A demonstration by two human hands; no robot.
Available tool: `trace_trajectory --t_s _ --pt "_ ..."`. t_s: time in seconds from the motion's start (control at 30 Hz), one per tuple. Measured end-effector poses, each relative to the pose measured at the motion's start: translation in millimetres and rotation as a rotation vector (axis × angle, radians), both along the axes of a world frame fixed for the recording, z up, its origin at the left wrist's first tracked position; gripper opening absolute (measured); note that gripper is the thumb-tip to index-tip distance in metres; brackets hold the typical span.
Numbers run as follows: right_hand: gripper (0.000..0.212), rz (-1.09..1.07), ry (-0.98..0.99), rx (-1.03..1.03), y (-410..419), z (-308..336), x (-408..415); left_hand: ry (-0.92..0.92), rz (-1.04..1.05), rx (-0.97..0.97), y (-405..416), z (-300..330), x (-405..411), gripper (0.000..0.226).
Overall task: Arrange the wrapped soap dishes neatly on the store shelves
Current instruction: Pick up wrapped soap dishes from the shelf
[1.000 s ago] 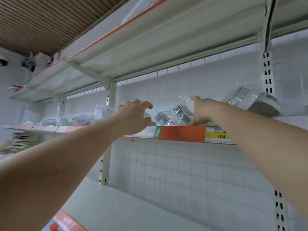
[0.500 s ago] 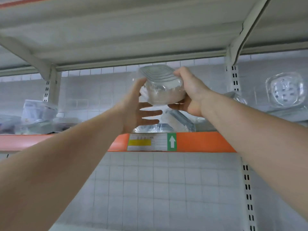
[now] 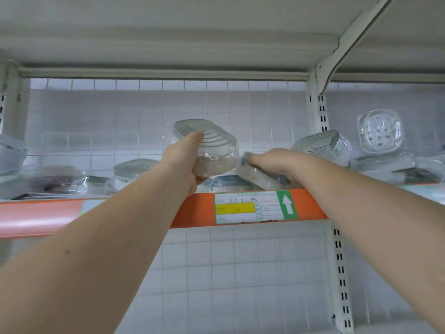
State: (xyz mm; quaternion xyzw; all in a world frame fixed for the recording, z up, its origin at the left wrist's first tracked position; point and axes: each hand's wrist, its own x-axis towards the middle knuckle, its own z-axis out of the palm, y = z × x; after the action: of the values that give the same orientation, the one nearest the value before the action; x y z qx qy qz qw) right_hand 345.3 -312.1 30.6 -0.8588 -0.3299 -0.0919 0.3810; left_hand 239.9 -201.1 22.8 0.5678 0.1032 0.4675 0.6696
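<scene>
Both arms reach up to the shelf with the orange front strip (image 3: 192,210). The left hand (image 3: 184,162) grips a clear-wrapped oval soap dish with a ribbed grey top (image 3: 207,143), thumb up against its ribbed face and fingers curled beneath, holding it tilted in the air above the shelf edge. Just to its right, the right hand (image 3: 274,162) closes over a second wrapped soap dish (image 3: 255,175) lying slanted at the front lip of the shelf, fingers curled over its top end. Further right, past the white slotted upright (image 3: 317,112), another ribbed wrapped dish (image 3: 317,143) leans tilted, and a clear square dish with drain holes (image 3: 379,131) stands on edge against the tiled back wall. More wrapped dishes lie flat to the left, one ribbed grey one (image 3: 134,167) behind the left forearm. A white and yellow price label with a green arrow (image 3: 255,207) sits on the orange strip.
</scene>
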Motion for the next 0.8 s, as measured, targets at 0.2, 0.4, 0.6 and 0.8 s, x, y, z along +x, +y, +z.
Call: trace_trajectory --t_s 0.2,0.4,0.6,0.8 --pt "0.06 -0.023 0.041 0.343 3 -3 9 -0.057 -0.025 -0.022 3 0 0 0.024" --pt "0.084 -0.218 -0.545 0.257 -36 -3 -8 -0.12 0.034 0.064 4 2 -1 0.057" --pt "0.086 -0.258 -0.681 0.156 -134 -9 -14 -0.14 0.001 0.246 -58 1 16 0.079" --pt "0.08 -0.424 -0.665 0.111 -302 -23 -6 -0.135 -0.227 0.356 -217 -4 62 0.085"
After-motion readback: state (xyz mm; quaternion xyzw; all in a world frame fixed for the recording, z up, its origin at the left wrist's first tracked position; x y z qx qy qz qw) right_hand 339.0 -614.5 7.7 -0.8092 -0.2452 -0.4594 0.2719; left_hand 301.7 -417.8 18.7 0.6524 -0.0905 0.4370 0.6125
